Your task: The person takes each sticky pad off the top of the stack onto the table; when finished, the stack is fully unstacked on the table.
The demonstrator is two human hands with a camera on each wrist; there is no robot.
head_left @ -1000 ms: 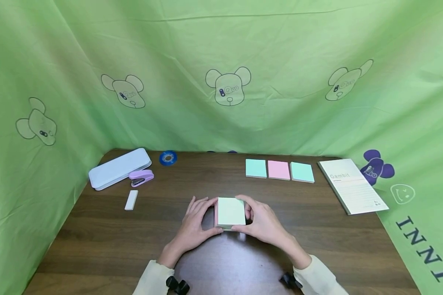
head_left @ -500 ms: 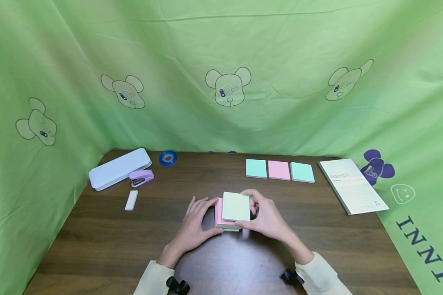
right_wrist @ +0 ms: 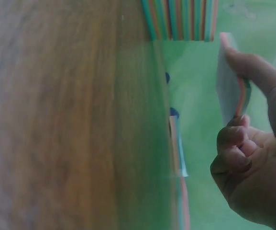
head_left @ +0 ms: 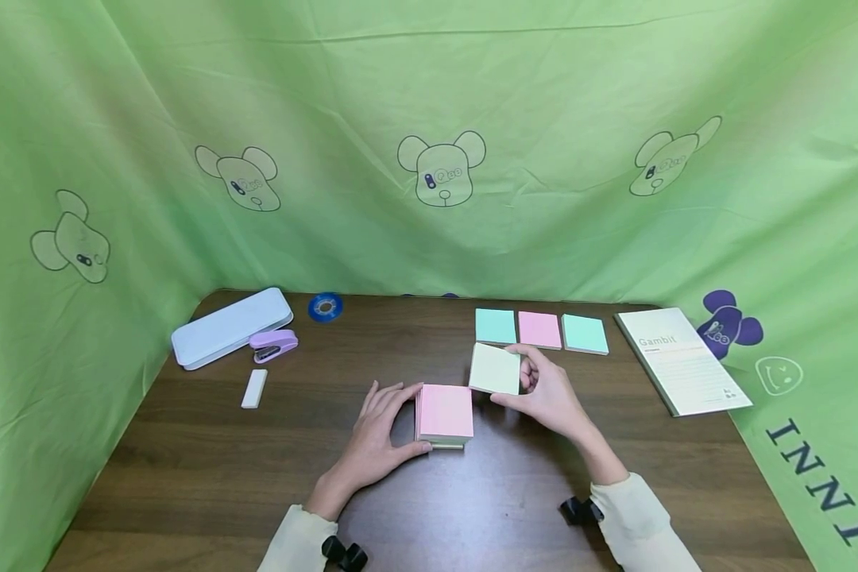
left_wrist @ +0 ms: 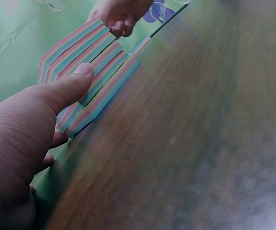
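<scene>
1. Thin pale-green pad (head_left: 496, 369) pinched in right hand (head_left: 550, 397), lifted clear of table (head_left: 186, 477), between thick stack and far row.
2. Thick stack (head_left: 443, 415), pink on top, at table centre; left hand (head_left: 372, 437) holding its near-left edge, thumb pressed against side.
3. Step judged: splitting stack by colour, mid-carry.
4. Next likely: lowering flat beside far row of pads (head_left: 541, 330), edges lined up.
</scene>
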